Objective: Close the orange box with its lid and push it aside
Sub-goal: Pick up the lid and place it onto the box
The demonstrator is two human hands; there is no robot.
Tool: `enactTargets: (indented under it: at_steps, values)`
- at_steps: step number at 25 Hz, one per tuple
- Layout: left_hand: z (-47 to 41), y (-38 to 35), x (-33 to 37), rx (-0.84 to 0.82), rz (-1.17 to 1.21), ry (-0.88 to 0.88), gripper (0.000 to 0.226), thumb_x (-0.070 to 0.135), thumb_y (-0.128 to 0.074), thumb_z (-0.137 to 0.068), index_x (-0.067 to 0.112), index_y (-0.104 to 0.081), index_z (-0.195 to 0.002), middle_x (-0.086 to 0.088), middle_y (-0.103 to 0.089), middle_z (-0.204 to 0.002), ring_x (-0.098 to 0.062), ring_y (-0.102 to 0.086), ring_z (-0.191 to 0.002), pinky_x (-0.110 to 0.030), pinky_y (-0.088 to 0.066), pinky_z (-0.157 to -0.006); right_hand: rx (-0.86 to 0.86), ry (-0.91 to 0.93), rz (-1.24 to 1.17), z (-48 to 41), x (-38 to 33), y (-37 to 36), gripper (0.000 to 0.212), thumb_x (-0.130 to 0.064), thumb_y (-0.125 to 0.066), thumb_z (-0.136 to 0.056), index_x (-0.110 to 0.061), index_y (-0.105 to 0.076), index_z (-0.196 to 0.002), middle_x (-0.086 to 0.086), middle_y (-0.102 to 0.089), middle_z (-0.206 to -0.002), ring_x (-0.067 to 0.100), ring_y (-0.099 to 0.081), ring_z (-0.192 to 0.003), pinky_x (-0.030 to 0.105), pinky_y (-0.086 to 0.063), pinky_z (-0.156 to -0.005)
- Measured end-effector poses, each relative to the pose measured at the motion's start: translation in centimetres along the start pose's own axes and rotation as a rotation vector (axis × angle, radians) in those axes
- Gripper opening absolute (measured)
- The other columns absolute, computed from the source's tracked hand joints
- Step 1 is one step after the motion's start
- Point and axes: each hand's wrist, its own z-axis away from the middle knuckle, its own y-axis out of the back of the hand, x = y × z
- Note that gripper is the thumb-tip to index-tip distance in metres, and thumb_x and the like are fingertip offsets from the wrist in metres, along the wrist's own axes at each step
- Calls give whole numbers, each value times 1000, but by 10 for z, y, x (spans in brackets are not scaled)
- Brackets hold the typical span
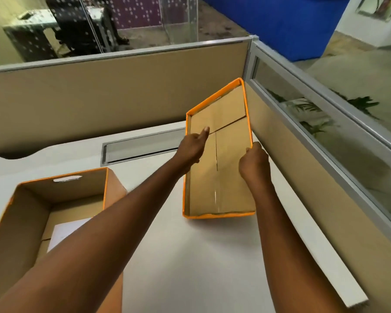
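The orange box [34, 199] stands open at the lower left of the white desk, brown inside, with a white sheet [63, 231] on its bottom. Its lid [226, 195] is held up tilted to the right of the box, inner brown side facing me, orange rim all round. My left hand [191, 147] grips the lid's left edge, thumb on the inner face. My right hand [254, 164] grips the lid's right edge. My left forearm crosses over the box's near right corner and hides part of it.
Beige partition walls [122, 86] close off the back and right of the desk [190, 256]. A grey cable slot [142, 145] lies in the desk behind the lid. The lid's far corner is close to the partition corner.
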Motion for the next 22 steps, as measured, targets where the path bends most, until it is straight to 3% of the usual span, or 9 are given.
enactTargets:
  at_steps: [4,6,7,10,13,16,17,20,22]
  values:
    - [39,16,26,-76,59,-40,41,52,-42,-94,14,-54,-85,-4,-52,-75,-24,-55,-83,-39,-53,-75,112,105,-9,69,-55,11,30,-16,-46,-96,-3,-46,-123,18,-56,-124,31,-58,-111,37,-49,-89]
    - [61,35,32,-117,121,-78,41,51,-53,-90,11,-59,-97,-3,-58,-80,-22,-60,-81,-41,-54,-77,159,128,5,109,-83,9,31,-17,-48,-95,-5,-47,-123,16,-57,-123,29,-57,-110,39,-51,-90]
    - [72,47,33,-128,164,-112,40,47,-60,-87,9,-60,-98,-3,-60,-79,-20,-61,-75,-39,-55,-72,183,144,12,130,-98,6,30,-16,-49,-94,-6,-47,-123,15,-57,-122,29,-56,-111,40,-50,-91]
    - [105,90,25,-4,269,-200,29,26,-74,-80,11,-50,-73,-2,-50,-61,-16,-48,-52,-29,-43,-52,246,279,8,192,-137,-7,34,-13,-50,-93,-7,-48,-126,13,-56,-120,28,-53,-112,39,-46,-91]
    - [131,142,8,89,413,-173,24,10,-71,-79,-2,-55,-92,-13,-56,-74,-23,-56,-60,-30,-50,-49,159,448,-133,239,-163,-18,44,-22,-58,-89,-12,-46,-131,8,-58,-123,22,-54,-111,37,-48,-94]
    - [151,204,-18,124,466,-160,36,5,-63,-81,-2,-55,-115,-17,-67,-99,-30,-67,-82,-36,-57,-64,-66,463,-398,263,-173,-19,47,-42,-66,-81,-23,-54,-122,-12,-61,-107,-4,-58,-88,13,-45,-78]
    - [157,224,-27,124,478,-160,39,8,-64,-82,1,-53,-119,-14,-66,-104,-28,-67,-86,-36,-56,-65,-89,426,-465,263,-171,-20,45,-46,-65,-80,-23,-57,-118,-14,-62,-104,-7,-59,-86,11,-45,-74]
    - [169,276,-55,35,538,-93,47,19,-65,-84,15,-47,-128,-6,-64,-109,-26,-65,-93,-37,-55,-63,83,294,-334,247,-159,-28,50,-52,-53,-86,-18,-55,-122,4,-59,-125,17,-57,-110,31,-47,-86]
    - [173,301,-72,-6,576,-12,48,22,-65,-84,20,-47,-129,-10,-64,-113,-31,-66,-98,-42,-56,-67,85,140,-190,234,-149,-38,59,-56,-44,-89,-18,-44,-134,11,-47,-139,30,-48,-124,40,-44,-95]
